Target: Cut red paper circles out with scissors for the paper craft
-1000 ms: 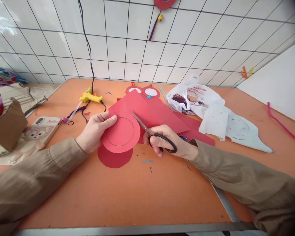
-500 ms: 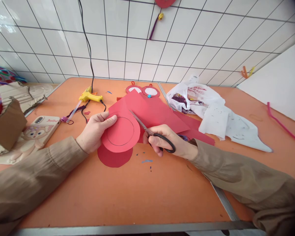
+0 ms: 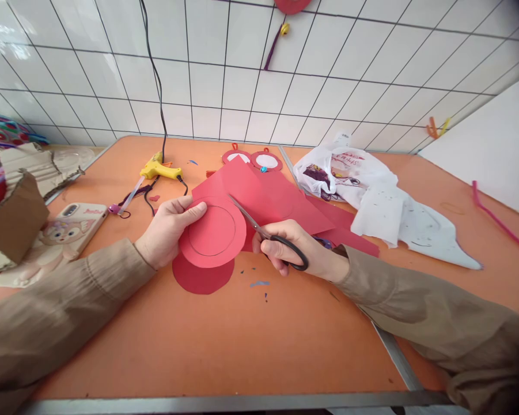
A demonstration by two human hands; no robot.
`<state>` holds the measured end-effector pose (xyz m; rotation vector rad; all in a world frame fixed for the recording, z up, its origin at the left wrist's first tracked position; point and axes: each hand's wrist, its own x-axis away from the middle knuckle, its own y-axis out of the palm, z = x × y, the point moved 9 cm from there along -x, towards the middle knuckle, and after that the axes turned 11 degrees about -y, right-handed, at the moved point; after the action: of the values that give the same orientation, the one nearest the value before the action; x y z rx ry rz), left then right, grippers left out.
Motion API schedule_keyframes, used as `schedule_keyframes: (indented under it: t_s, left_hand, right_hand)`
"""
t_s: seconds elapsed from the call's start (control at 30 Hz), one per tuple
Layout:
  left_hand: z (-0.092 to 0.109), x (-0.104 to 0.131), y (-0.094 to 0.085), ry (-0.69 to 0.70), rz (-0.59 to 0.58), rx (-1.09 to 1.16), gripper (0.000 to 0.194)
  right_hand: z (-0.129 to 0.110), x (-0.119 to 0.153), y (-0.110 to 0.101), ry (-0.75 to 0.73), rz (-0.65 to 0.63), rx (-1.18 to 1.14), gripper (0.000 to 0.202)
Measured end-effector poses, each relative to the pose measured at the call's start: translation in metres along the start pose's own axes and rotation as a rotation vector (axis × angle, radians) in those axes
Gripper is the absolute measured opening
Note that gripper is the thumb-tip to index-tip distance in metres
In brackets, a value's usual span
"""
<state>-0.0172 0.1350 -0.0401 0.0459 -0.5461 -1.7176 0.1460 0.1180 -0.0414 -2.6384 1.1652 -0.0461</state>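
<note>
My left hand (image 3: 166, 230) pinches the left edge of a sheet of red paper (image 3: 211, 233), thumb on top. Its near part is cut to a round outline, and a smaller circle is drawn inside. My right hand (image 3: 294, 248) grips black-handled scissors (image 3: 259, 228), fingers at the loops. The blades lie along the right side of the rounded part, where it joins the rest of the sheet. Below the held paper, a darker red paper disc (image 3: 204, 278) rests on the table, its upper part covered. More red paper sheets (image 3: 345, 222) lie behind my right hand.
A yellow glue gun (image 3: 160, 168) stands at back left, near a phone in a cartoon case (image 3: 75, 227) and a cardboard box (image 3: 19, 225). Red ring ornaments (image 3: 265, 161) lie at the back. A white plastic bag (image 3: 349, 173) sits right. Small blue scraps (image 3: 259, 283) lie in front.
Hardly anything differs. The whole view has shifted slightly, while both hands, the paper and the scissors keep almost the same positions.
</note>
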Motion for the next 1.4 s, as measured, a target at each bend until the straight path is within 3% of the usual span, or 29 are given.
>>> schedule_keyframes:
  t_s: [0.27,0.53,0.87,1.4]
  left_hand:
    - [-0.005,-0.002,-0.001,-0.037,-0.014,0.072,0.013]
    - [-0.027,0.002,0.009,-0.202,-0.094,0.111,0.016]
    - [-0.011,0.0,-0.006,-0.057,0.076,0.105,0.013]
    - [-0.004,-0.001,-0.007,-0.019,0.075,0.075,0.016]
  right_hand:
    - [-0.001,0.0,-0.003,-0.032,0.02,0.005,0.051]
    - [-0.002,0.0,-0.007,-0.053,0.077,-0.047,0.049]
    - [-0.003,0.0,-0.006,-0.056,0.066,-0.032,0.048]
    - [-0.003,0.0,-0.006,-0.065,0.064,-0.006,0.047]
